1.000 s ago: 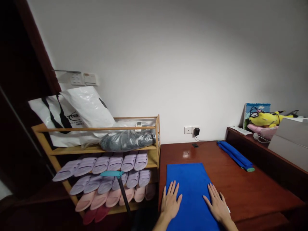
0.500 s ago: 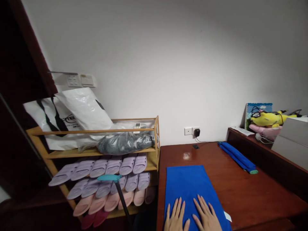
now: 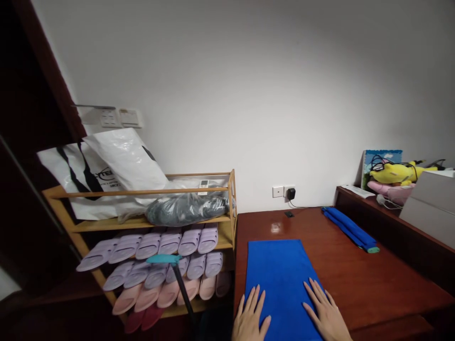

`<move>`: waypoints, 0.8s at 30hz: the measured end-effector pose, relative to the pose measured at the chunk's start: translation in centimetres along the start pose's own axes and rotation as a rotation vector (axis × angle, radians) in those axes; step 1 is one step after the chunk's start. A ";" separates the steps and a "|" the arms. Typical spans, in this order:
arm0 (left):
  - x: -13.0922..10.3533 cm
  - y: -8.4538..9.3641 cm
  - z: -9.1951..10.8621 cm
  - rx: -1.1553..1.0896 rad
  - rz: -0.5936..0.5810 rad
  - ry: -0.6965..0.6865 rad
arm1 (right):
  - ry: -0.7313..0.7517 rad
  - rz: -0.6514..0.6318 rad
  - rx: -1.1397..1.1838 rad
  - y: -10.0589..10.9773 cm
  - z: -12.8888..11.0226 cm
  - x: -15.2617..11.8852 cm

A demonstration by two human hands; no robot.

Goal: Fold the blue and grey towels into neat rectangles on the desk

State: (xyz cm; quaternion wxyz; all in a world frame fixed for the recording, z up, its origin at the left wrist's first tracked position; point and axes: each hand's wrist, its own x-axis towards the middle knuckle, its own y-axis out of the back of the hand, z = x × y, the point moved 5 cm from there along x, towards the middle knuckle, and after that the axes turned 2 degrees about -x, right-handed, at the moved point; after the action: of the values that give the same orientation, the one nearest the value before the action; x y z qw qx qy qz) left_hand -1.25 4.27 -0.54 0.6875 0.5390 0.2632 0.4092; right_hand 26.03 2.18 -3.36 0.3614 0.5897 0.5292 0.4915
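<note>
On glossy desk (image 3: 362, 284): smooth, straight-edged blue cloth (image 3: 280, 284).

Both hands palm-down on a blue cloth (image 3: 280, 284) laid flat on the reddish-brown table (image 3: 355, 279): left hand (image 3: 250, 315) at its left edge, right hand (image 3: 325, 310) at its right. Second blue cloth (image 3: 350, 229), bundled lengthwise, lies near the table's far right. Rack (image 3: 152, 225) of slippers (image 3: 149, 245) stands beside the table.
</note>
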 end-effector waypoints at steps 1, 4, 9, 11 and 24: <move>-0.2 0.0 -0.1 -0.004 -0.018 0.013 | -0.006 -0.003 0.002 0.0 0.6 -0.2; -0.1 -0.1 -0.3 -0.006 -0.083 0.042 | -0.014 -0.008 -0.004 0.2 1.5 -0.5; 2.0 1.3 -0.8 0.011 -0.043 0.119 | -0.028 -0.004 -0.004 1.2 0.5 1.9; 4.0 2.1 -1.2 0.033 0.004 0.124 | 0.000 -0.033 0.018 1.3 -1.1 4.1; 19.6 -0.8 -6.5 0.091 0.098 0.142 | -0.011 -0.094 0.014 -4.5 -6.3 20.3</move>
State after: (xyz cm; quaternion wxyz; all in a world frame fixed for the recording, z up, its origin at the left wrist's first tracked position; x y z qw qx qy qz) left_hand 4.05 24.24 -1.62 0.6209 0.5517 0.3030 0.4673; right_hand 17.90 22.27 -2.03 0.3828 0.5695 0.5580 0.4668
